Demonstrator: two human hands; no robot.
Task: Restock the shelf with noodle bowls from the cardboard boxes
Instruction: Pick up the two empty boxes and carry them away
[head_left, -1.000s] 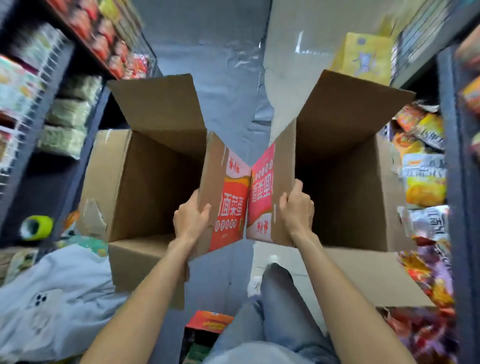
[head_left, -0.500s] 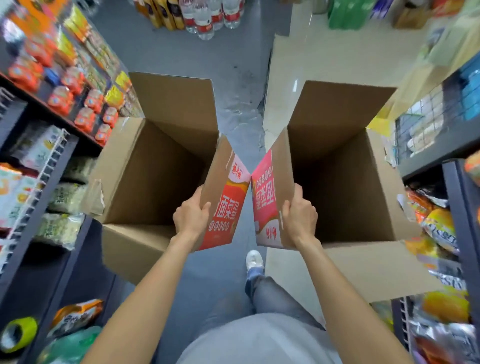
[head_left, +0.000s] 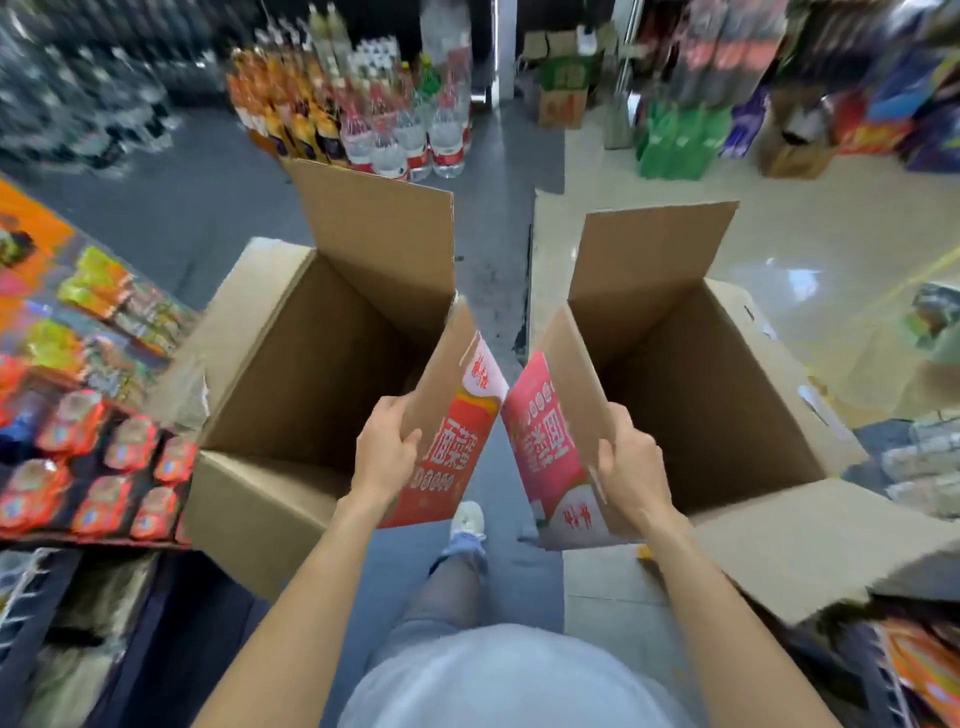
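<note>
I carry two open cardboard boxes side by side in front of me. My left hand (head_left: 383, 451) grips the inner wall of the left box (head_left: 291, 374), whose outer face is red with print. My right hand (head_left: 631, 467) grips the inner wall of the right box (head_left: 727, 395), pink-red on its outside. Both boxes show bare brown insides with no noodle bowls visible. Their flaps stand up or hang outward. On the left shelf (head_left: 93, 540) sit several red-lidded noodle bowls (head_left: 122, 467).
Bottled drinks (head_left: 395, 130) stand in a cluster on the floor ahead. Green packs (head_left: 675, 140) and more cartons (head_left: 563, 104) sit at the far right. Shelves of snack packets (head_left: 924, 670) flank me on the right. My leg and shoe (head_left: 467, 519) show between the boxes.
The view has lifted and moved forward along the aisle, bringing the far drinks display into sight. Both hands keep the same hold on the boxes, which stay side by side.
</note>
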